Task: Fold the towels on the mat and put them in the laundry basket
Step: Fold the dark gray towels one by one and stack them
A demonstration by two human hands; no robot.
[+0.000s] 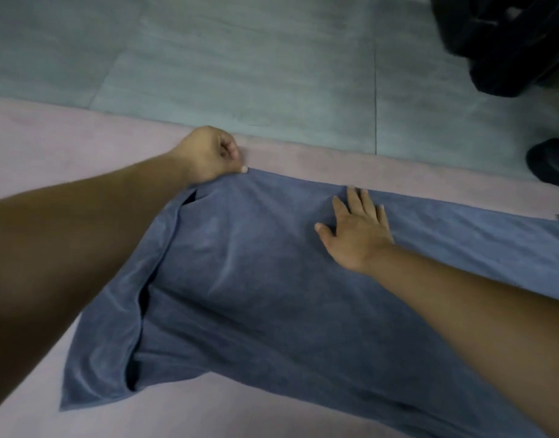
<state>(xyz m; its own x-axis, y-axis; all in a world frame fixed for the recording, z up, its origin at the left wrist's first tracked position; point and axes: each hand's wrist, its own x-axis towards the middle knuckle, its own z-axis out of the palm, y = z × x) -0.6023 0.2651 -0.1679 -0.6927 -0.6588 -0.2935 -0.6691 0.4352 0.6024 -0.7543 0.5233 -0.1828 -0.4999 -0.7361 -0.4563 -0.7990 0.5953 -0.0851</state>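
Pinching the far corner of the towel (256, 295) at centre-left of the frame, my left hand (213, 153) curls its fingers on the hem. The blue-grey towel lies on the pink mat (50, 143), long axis running left to right, left end doubled over. My right hand (357, 230), nearer the towel's middle, presses flat, fingers spread.

Two bare forearms, uncovered along all of their visible length down to the wrists, end in a bare left hand (208, 154) and a bare right hand (357, 229), with slender fingers (355, 200) and a short nail at the left thumb tip.
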